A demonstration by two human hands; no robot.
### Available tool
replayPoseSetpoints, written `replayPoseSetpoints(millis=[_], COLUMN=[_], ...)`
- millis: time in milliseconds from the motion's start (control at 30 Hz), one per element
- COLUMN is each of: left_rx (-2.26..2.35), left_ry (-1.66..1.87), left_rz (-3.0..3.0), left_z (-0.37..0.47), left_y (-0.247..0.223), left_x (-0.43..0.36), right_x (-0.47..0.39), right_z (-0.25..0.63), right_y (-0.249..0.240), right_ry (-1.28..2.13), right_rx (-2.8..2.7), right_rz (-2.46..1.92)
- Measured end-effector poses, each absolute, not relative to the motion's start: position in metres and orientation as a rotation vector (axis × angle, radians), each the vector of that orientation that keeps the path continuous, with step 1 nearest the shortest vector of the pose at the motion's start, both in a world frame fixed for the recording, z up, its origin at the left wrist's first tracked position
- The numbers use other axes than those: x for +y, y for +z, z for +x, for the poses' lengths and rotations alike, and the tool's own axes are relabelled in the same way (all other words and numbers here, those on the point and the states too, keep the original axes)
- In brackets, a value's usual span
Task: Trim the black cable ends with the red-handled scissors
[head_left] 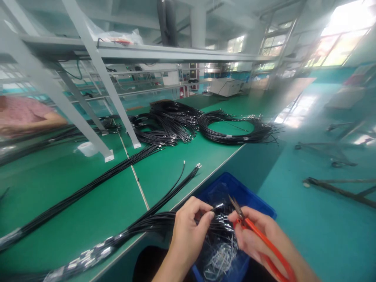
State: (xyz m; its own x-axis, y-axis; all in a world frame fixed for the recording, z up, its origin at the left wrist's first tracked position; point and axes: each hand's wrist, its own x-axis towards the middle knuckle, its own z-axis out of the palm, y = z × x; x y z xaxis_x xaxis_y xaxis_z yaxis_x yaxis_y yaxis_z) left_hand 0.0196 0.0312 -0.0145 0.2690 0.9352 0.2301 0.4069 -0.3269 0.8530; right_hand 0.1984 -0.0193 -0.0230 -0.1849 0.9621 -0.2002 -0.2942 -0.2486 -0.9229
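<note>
My left hand (192,223) is closed, its thumb and forefinger pinching the end of a black cable (214,209). My right hand (261,235) grips red-handled pliers (255,227), whose narrow dark jaws point up and left, close to the pinched end but apart from it. Whether they are for gripping or cutting I cannot make out. A bundle of black cables (158,219) runs from the table's edge under my left hand, and its silvery ends show between my hands. Beneath both hands stands a blue bin (246,192) with a tangle of pale scraps (221,258) inside.
Coiled black cables (229,139) and piled cables (173,121) lie farther back on the green table (173,172). Another cable bundle (96,182) stretches across the left. Shelf posts (117,98) rise from the table beside a white roll (87,149). A person's arm (38,123) is at far left.
</note>
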Motion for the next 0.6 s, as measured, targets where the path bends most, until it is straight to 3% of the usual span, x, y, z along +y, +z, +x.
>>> replayPoseSetpoints(millis=[267,600], left_rx=[1.186,1.147], left_ry=[1.072,1.085], left_rz=[1.635,1.589], left_z=[0.02,0.02], left_y=[-0.005,-0.005], left_x=[0.031,0.027], right_x=[-0.029,-0.035], right_z=[0.18,0.182], right_y=[-0.017,-0.022], right_ry=[1.869,1.794], right_rx=[-0.876,-0.881], right_rz=[-0.894,-0.926])
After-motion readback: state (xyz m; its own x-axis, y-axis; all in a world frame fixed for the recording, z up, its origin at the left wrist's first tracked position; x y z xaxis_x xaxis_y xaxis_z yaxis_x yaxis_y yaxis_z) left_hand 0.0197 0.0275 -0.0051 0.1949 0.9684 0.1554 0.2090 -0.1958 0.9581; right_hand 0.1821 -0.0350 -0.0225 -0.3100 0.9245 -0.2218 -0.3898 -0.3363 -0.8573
